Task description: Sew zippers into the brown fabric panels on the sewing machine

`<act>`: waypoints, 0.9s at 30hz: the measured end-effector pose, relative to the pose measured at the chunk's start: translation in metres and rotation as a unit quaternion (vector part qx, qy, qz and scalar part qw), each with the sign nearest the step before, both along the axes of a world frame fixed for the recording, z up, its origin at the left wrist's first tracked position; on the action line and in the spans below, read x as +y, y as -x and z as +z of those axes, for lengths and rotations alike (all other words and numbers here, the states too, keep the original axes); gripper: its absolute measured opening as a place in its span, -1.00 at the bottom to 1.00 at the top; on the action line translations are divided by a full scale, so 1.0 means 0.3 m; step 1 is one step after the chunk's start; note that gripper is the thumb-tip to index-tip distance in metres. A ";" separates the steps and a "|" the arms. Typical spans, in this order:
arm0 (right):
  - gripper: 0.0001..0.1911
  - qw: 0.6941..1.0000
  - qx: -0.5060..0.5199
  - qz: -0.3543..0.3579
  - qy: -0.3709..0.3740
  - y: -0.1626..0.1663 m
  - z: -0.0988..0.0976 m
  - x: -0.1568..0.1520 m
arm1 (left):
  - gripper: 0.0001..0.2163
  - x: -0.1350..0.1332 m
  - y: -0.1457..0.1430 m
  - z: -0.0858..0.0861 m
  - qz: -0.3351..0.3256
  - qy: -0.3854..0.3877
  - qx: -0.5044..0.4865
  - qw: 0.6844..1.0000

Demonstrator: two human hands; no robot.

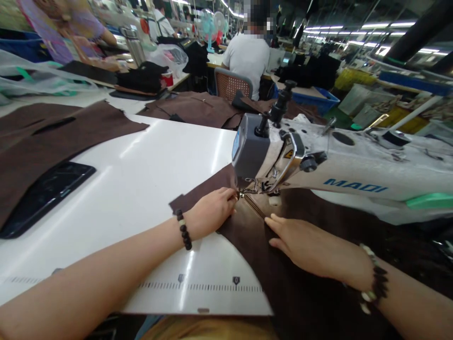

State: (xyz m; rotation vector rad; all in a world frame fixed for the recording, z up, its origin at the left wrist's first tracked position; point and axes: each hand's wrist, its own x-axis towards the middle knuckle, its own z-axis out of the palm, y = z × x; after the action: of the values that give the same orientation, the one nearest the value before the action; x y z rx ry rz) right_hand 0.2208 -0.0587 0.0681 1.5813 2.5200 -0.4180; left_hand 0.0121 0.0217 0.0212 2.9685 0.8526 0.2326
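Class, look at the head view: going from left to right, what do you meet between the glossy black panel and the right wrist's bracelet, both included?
Glossy black panel → left wrist's bracelet → left hand → narrow strip → right hand → right wrist's bracelet.

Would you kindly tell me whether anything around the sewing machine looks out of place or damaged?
Nothing stands out as odd: I see no obvious spill or damage. The left hand and right hand are on the brown cloth, which lies under the sewing machine.
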 end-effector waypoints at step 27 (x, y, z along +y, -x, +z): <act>-0.56 0.968 -0.003 -0.144 -0.204 0.168 -0.254 -0.043 | -0.66 -0.031 0.002 -0.084 -0.055 -0.011 -0.043 0.997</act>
State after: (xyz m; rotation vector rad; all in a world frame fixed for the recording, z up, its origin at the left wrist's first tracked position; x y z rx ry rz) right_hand 0.1704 -0.0715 -0.0080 2.1010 2.4899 0.0919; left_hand 0.0114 0.0124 -0.0039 2.9884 0.6785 0.3634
